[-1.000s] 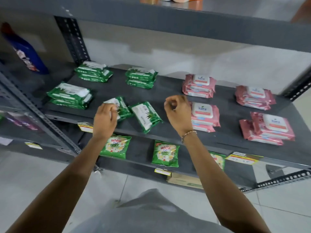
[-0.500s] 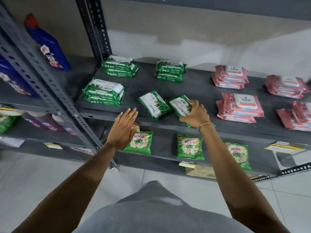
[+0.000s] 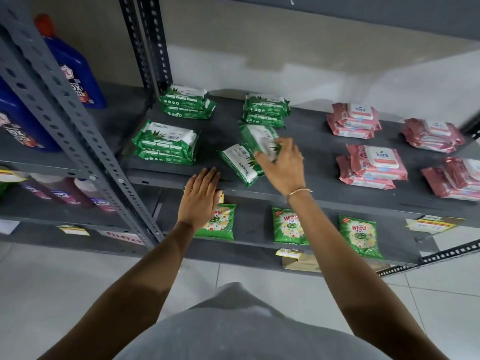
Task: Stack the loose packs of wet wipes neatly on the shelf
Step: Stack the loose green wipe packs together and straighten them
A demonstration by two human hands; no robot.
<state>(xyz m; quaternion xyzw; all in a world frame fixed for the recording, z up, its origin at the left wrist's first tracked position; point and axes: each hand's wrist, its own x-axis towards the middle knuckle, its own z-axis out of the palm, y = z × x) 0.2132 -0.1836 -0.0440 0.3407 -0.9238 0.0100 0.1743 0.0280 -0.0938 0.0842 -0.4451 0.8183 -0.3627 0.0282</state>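
My right hand [image 3: 281, 162] grips a green wet wipes pack [image 3: 255, 137], lifted and tilted above the grey shelf [image 3: 306, 154]. Just below it a second loose green pack [image 3: 237, 165] lies askew near the shelf's front edge. My left hand [image 3: 200, 198] rests flat on that front edge, fingers together, holding nothing. Three neat green stacks sit on the shelf: front left [image 3: 166, 142], back left [image 3: 185, 102] and back middle [image 3: 265, 110]. Pink wet wipes stacks [image 3: 371, 163] fill the right half.
Blue bottles [image 3: 75, 71] stand on the neighbouring shelf at left, behind a perforated grey upright [image 3: 78, 126]. On the lower shelf lie green detergent sachets [image 3: 288, 226]. Price tags [image 3: 433, 222] hang on the shelf edge. White tiled floor lies below.
My right hand has picked up the right-hand loose green pack and raised it toward the back. My left hand let go of the other pack earlier and now rests on the shelf edge.
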